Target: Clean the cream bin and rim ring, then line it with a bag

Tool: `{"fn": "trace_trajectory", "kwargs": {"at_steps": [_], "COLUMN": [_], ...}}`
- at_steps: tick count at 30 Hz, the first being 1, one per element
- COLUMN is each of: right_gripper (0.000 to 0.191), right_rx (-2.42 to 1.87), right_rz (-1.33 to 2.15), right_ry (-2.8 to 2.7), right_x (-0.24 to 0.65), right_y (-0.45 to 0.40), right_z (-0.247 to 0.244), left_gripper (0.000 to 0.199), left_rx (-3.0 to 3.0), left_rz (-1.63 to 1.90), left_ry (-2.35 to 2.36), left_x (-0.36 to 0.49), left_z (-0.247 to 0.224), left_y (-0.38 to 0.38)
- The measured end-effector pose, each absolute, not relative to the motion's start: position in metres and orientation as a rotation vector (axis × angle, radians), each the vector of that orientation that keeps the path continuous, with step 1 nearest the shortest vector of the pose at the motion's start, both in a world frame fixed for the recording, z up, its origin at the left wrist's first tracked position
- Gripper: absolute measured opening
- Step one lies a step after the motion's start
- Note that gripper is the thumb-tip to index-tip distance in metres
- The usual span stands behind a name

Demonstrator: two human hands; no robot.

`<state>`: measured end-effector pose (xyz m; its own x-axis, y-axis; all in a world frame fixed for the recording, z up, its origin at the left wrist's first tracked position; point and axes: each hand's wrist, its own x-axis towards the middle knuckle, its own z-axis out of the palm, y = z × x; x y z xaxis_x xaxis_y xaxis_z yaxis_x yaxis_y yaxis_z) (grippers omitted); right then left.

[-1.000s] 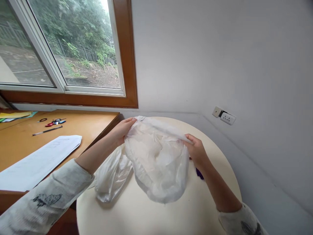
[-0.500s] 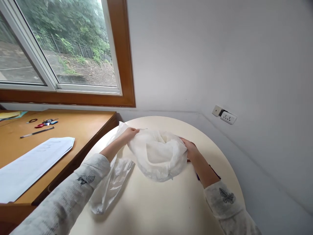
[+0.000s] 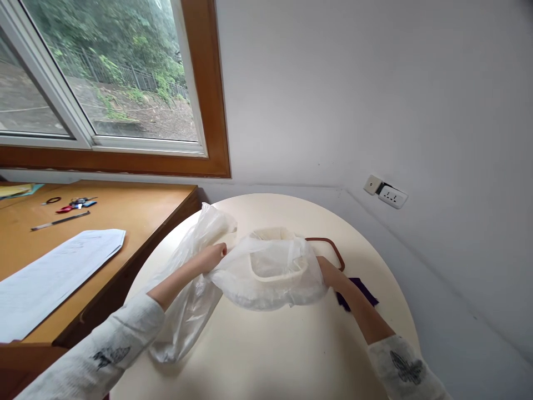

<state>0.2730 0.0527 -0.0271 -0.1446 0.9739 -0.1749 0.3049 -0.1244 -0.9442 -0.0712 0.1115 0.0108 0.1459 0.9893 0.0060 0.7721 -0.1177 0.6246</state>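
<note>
White plastic bag (image 3: pixel 266 293) ctr-frame; L hand (image 3: pixel 214 257) pinching its edge, R hand (image 3: pixel 330 272) opp. side, can't tell grip.

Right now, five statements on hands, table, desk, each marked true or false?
The left hand is curled at the left edge of the white translucent plastic bag. True.
The other hand is clear of the bag. False: the right hand is at its right side.
A flat dark purple piece lies on the round cream table. True.
All paper is on that table. False: long white paper sheets lie on the brown wooden desk.
A curved reddish-brown bar shows right of the bag. True.
</note>
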Motion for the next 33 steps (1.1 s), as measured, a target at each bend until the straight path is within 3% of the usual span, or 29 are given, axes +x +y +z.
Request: {"fn": "trace_trajectory", "kwargs": {"at_steps": [4, 8, 9, 11, 13, 18, 22, 29, 33], "right_gripper": [0.043, 0.033, 0.032, 0.046, 0.061, 0.043, 0.040, 0.031, 0.023], "right_rx": [-1.631, -1.433, -1.348, -1.237, -1.175, -1.097, -1.103, -1.092, -1.133], "right_rz": [0.865, 0.358, 0.282, 0.199, 0.124, -0.030, -0.016, -0.019, 0.096], "right_ry": [-1.436, -1.309, -1.344, -1.536, -1.739, -1.800, -1.737, -1.869, -1.996], "right_x": [0.276, 0.268, 0.264, 0.252, 0.239, 0.221, 0.221, 0.221, 0.224], "right_y": [0.046, 0.015, 0.005, -0.012, -0.022, -0.022, -0.025, -0.048, -0.056], "right_z": [-0.022, -0.009, -0.006, -0.002, -0.003, -0.012, -0.017, -0.037, -0.049], "left_gripper": [0.024, 0.019, 0.030, 0.048, 0.041, 0.032, 0.025, 0.015, 0.013], "left_rx": [2.060, 2.502, 2.636, 2.860, 2.967, 2.966, 2.952, 2.940, 2.842], "left_rz": [0.692, 0.932, 0.917, 0.925, 0.943, 0.971, 0.792, 0.102, -0.114], "left_ry": [1.723, 1.505, 1.405, 1.258, 1.203, 1.018, 0.930, 0.791, 0.793], "left_x": [-0.073, -0.066, -0.062, -0.053, -0.042, -0.023, -0.018, -0.006, -0.005], "left_z": [0.033, 0.043, 0.040, 0.032, 0.023, 0.018, 0.015, -0.008, -0.010], "left_y": [0.081, 0.026, 0.014, -0.001, -0.007, -0.009, -0.019, -0.032, -0.032]}}
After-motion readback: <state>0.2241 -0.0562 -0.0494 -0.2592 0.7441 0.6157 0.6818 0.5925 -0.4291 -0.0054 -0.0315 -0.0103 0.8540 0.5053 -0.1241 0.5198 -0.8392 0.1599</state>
